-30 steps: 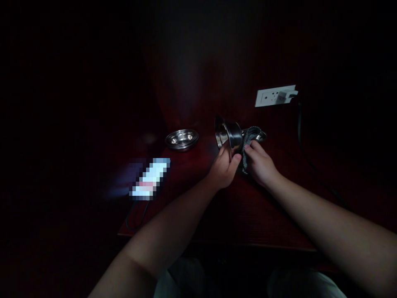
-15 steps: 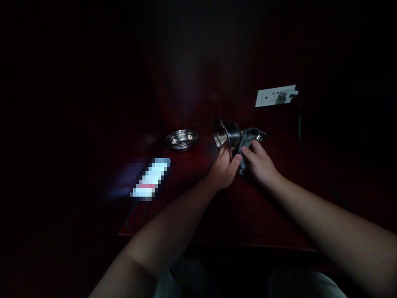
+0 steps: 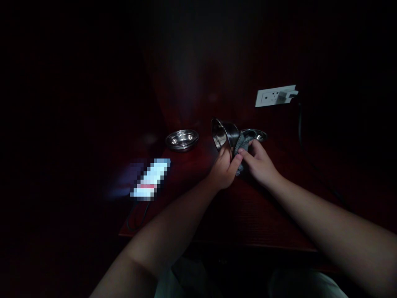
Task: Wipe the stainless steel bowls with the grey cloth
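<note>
A shiny metal bowl (image 3: 230, 131) is tipped on its side, its mouth facing left. My left hand (image 3: 222, 169) grips its near rim, fingers inside and thumb outside. In my right hand (image 3: 259, 162) is a bunched grey cloth (image 3: 242, 142), pressed against the bowl's outer side close to the base. Behind the cloth and partly hidden by it, another metal bowl (image 3: 261, 135) rests on the table. To the left stands a small stack of shallow metal bowls (image 3: 182, 140).
A lit phone (image 3: 151, 180), blurred out, sits at the left of the dark red table (image 3: 248, 223), with a thin cable (image 3: 129, 219) below it. On the back wall is a white socket plate (image 3: 266, 97) with a plug; its black cord (image 3: 299, 124) runs down to the right.
The cloth and my right hand's fingertips have shifted slightly left along the bowl's outer side. The held bowl has barely moved, and my left hand keeps its grip.
</note>
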`<state>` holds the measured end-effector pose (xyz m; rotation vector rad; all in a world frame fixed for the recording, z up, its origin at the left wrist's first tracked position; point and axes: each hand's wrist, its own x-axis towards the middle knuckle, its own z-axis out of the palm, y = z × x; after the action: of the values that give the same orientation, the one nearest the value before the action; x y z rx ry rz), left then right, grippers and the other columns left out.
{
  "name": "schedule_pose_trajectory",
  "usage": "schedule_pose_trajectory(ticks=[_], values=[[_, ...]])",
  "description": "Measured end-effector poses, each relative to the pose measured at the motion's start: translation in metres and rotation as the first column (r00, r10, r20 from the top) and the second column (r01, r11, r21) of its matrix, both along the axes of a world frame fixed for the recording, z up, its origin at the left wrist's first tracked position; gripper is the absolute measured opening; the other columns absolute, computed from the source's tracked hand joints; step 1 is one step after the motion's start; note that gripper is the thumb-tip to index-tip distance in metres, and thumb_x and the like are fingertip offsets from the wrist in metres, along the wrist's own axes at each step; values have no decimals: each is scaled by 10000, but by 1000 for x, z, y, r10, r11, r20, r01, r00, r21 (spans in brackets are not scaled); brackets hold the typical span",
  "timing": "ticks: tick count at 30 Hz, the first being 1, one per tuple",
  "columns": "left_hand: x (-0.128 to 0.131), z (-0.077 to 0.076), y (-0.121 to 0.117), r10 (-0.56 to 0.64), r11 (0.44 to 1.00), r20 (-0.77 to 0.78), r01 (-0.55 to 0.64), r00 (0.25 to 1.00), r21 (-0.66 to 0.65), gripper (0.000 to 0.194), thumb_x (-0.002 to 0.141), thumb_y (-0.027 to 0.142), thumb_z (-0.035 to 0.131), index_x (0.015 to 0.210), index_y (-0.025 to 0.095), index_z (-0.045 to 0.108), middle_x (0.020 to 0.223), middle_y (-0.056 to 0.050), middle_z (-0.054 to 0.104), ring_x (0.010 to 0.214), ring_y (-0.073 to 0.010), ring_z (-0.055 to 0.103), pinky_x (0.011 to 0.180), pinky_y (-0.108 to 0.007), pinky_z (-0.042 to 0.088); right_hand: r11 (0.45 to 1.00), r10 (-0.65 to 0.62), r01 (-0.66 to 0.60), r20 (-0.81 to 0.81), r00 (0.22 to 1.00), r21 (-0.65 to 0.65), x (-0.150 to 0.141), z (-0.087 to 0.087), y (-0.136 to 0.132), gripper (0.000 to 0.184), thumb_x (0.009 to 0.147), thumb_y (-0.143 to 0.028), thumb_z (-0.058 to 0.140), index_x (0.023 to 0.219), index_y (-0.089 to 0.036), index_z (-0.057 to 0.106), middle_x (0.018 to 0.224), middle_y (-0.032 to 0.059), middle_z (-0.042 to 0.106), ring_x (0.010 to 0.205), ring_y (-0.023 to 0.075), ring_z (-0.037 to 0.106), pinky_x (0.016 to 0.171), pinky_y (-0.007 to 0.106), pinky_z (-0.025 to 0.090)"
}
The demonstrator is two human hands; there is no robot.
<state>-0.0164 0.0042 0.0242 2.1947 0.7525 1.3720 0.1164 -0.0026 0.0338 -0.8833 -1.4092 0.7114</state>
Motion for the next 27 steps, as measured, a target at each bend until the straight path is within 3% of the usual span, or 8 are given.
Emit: schedule_pose_trajectory(ticks=[14,27], values=[[0,-1,2,-10,1000,-2,10,1000,-9,475,947,403,336,1382,213,345,1340,-128,478,1285,-223,433,1123,-439,310,1000,2,-2,20,1000,0,0,1,-1,238,774,-445,636,825,-258,499,823,2,537,772,199,510,783,397,428],[0,1,-1,26,1000,-29,-26,999,10,399,938,385,352,1258,166,447,1273,-138,529,1224,-237,466,1085,-453,350,999,-25,23,51,998,32,6,-3,-1,159,805,-365,580,939,-277,586,864,16,597,847,237,557,804,419,439]])
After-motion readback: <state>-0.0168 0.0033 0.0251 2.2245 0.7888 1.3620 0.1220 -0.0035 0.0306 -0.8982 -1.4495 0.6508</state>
